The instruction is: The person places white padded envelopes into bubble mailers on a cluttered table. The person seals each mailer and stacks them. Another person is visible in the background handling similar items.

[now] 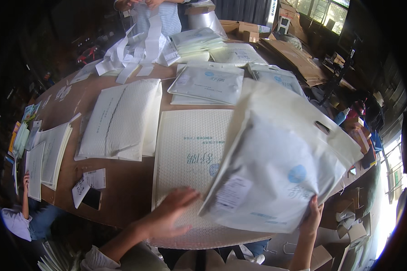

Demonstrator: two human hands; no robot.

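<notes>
My right hand (311, 216) grips the lower right edge of a large translucent plastic bag (268, 162), lifted and tilted above the table. The bag has a handle cut-out, a blue round mark and a white label, with something soft-looking inside. Beneath it lies a white bubble-padded mailer (186, 152) with green printing, its near end hanging over the table edge. Over the lower part of that mailer is my left hand (171, 213), slightly blurred, fingers apart and holding nothing. Whether its fingertips touch the mailer, I cannot tell.
Another padded mailer (122, 118) lies left, filled bags (208, 83) beyond. A phone (92, 199) sits near label slips (95, 178). At far left a person's hand (26, 181) holds a mailer. Across the table a person (159, 17) handles label strips (153, 37). Flattened cardboard (291, 57) lies back right.
</notes>
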